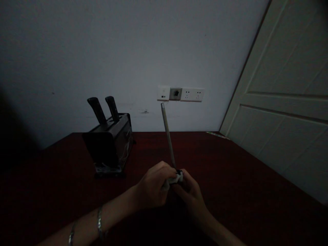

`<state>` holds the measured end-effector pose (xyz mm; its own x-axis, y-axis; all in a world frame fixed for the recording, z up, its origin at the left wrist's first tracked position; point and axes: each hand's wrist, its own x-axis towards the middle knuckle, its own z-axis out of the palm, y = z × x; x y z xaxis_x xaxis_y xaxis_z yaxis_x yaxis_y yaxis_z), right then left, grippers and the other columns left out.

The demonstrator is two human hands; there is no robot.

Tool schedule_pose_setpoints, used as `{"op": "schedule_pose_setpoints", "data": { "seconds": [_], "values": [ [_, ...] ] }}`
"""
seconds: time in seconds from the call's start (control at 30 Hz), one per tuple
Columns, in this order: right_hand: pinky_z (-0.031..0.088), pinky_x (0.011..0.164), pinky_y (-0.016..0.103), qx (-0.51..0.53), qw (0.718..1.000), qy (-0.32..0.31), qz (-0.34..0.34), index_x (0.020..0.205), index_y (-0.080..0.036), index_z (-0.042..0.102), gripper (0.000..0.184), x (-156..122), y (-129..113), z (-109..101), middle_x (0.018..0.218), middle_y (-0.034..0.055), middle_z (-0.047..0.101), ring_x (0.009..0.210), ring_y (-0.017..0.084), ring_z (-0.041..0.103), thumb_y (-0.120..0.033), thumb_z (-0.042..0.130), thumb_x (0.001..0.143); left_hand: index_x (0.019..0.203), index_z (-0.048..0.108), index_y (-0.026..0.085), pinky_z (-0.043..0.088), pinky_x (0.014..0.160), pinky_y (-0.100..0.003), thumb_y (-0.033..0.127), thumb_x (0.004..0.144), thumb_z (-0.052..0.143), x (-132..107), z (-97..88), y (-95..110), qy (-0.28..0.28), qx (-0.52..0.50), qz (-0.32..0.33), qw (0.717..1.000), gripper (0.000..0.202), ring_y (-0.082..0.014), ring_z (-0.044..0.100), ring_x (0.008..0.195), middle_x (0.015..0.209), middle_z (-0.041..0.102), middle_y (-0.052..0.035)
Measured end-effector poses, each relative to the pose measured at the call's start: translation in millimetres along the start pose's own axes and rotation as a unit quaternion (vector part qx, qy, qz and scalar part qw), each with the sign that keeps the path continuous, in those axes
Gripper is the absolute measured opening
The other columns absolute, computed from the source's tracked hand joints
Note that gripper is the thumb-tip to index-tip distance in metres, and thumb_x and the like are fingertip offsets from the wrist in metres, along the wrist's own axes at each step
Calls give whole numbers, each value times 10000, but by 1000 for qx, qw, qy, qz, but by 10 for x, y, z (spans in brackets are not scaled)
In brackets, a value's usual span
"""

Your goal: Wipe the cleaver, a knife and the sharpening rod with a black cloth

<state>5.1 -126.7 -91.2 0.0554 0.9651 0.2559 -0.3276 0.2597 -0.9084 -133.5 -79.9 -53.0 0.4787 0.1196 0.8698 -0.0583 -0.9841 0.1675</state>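
A long thin grey rod with a paler tip, which looks like a sharpening steel, stands up from between my hands, leaning slightly left. My right hand is closed around its lower end, where a bit of black shows; most of the handle is hidden by my fingers and the dark. My left hand is closed on a crumpled white cloth and presses it against the black part at the rod's base. Both hands meet just above the table.
On the left of the dark red table stands a black knife block holding two black-handled knives. Behind is a white wall with sockets. A pale panelled door borders the right side. The light is dim.
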Motion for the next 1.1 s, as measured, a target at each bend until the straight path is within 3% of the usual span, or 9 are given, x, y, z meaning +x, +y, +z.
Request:
{"op": "schedule_pose_setpoints", "data": {
  "seconds": [0.13,0.43,1.1],
  "values": [
    [446,649,229,34,999,10,17,771,-195,586,205,-15,-11,-2,754,-3,607,716,140,556,-284,733,659,1027,467,150,473,672,-290,70,797,448,-27,31,11,28,-33,-27,999,245,-165,525,779,876,581,-101],
    [329,369,179,71,996,-5,58,702,-176,541,233,-37,19,1,519,-60,489,406,68,415,-300,728,636,1014,474,150,466,636,-282,115,825,428,-36,30,11,15,-47,-25,998,197,-159,518,744,842,577,-94],
    [265,313,151,154,981,-30,115,704,-171,510,218,-30,15,-10,410,-85,435,317,42,354,-273,687,628,961,493,164,458,632,-281,202,859,444,-55,66,-11,53,-61,-51,995,119,-157,538,736,834,585,-90]
  ]
}}
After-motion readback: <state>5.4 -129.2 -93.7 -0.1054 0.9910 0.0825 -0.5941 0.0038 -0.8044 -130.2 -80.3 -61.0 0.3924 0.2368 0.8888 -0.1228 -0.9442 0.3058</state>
